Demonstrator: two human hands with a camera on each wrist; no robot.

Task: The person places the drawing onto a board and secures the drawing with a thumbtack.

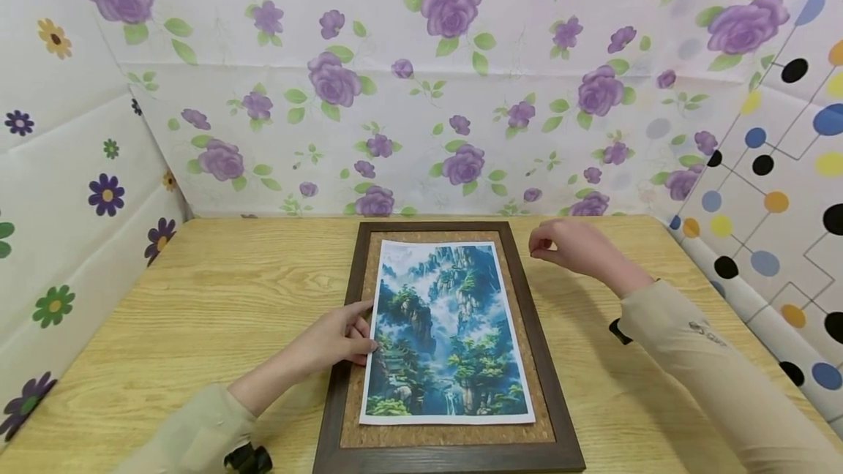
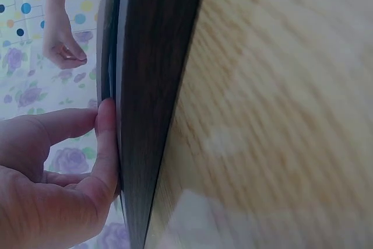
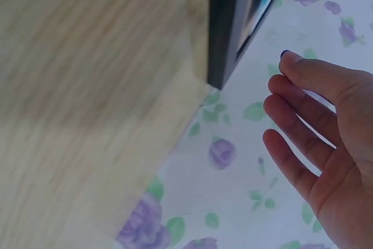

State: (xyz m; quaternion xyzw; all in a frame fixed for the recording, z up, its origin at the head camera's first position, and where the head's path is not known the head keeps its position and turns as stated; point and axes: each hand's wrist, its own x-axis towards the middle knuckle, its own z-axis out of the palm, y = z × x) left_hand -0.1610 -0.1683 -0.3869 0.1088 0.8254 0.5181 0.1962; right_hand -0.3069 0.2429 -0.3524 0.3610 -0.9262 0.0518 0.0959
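Note:
A mountain landscape print [image 1: 451, 335] with a white border lies on a cork board [image 1: 454, 436] set in a dark brown frame [image 1: 552, 379]. At the print's left edge, my left hand [image 1: 339, 335] touches it with index fingertip and thumb; the other fingers are bent beneath. In the left wrist view, that hand's fingers [image 2: 105, 144] rest along the frame's side. Raised to the right of the frame's upper part, my right hand [image 1: 573, 246] pinches a tiny dark blue thing [image 3: 284, 53], which looks like a push pin; most of it is hidden by the fingertips.
The board stands on a light wood-grain table [image 1: 250, 276]. Behind it hangs a white cloth with purple roses [image 1: 461, 93]. Patterned cloths, one with flowers [image 1: 53, 306] and one with coloured dots [image 1: 777, 203], close off the left and right sides.

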